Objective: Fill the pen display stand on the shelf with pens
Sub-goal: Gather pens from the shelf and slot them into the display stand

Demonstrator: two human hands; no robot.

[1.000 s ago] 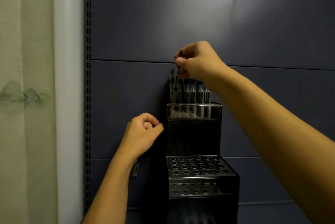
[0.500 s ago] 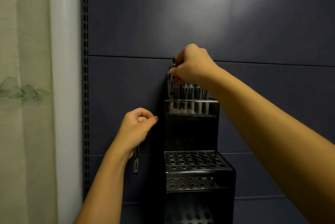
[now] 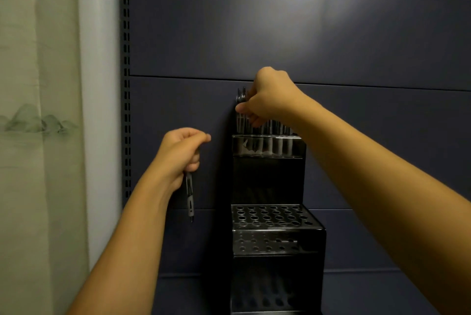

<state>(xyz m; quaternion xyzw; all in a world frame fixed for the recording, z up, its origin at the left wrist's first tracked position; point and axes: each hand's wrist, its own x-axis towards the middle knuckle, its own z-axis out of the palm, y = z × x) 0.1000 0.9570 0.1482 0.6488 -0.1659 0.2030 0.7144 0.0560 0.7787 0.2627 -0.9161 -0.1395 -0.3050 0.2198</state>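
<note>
A black tiered pen display stand [image 3: 267, 179] stands against the dark blue back panel. Its top tier [image 3: 267, 145] holds a row of several dark pens [image 3: 276, 127]. The lower tier [image 3: 270, 216] is a plate of round holes with nothing in them. My right hand [image 3: 267, 98] is over the top tier's left end and pinches a pen [image 3: 240, 110] that stands upright there. My left hand [image 3: 181, 154] hangs to the left of the stand and grips a dark pen [image 3: 190, 200] that points tip down below the fist.
The dark blue shelf back panel [image 3: 280, 21] fills the view, with a slotted upright rail [image 3: 125, 72] along its left edge. A pale wall and a light green curtain [image 3: 30, 136] lie further left.
My right hand has moved down and left with its pen, from above the row to the top tier's left end. More of the pen in my left hand shows below the fist.
</note>
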